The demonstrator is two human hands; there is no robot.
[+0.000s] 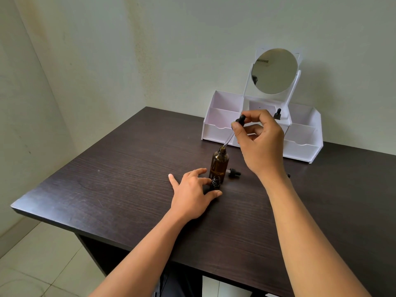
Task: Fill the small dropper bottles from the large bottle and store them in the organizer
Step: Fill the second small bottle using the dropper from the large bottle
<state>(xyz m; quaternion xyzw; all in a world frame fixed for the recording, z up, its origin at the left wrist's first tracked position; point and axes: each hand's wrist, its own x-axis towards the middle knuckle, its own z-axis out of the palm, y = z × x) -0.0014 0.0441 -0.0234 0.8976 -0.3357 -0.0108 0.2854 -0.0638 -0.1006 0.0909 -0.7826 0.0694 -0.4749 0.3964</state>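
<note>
A large amber bottle (219,165) stands open on the dark table. My right hand (260,142) pinches the black bulb of a dropper (234,130) whose glass tube slants down to just above the bottle's mouth. In front of the large bottle, my left hand (194,192) holds a small dark open bottle (215,182) between thumb and fingers. A second dropper cap (234,173) lies on the table to the right of the large bottle. One small capped dropper bottle (277,114) stands in the white organizer (300,146).
The organizer carries a round mirror (274,70) and sits at the table's back against the wall. A small dark object (288,175) peeks out behind my right wrist. The table's left edge (42,215) drops to a tiled floor.
</note>
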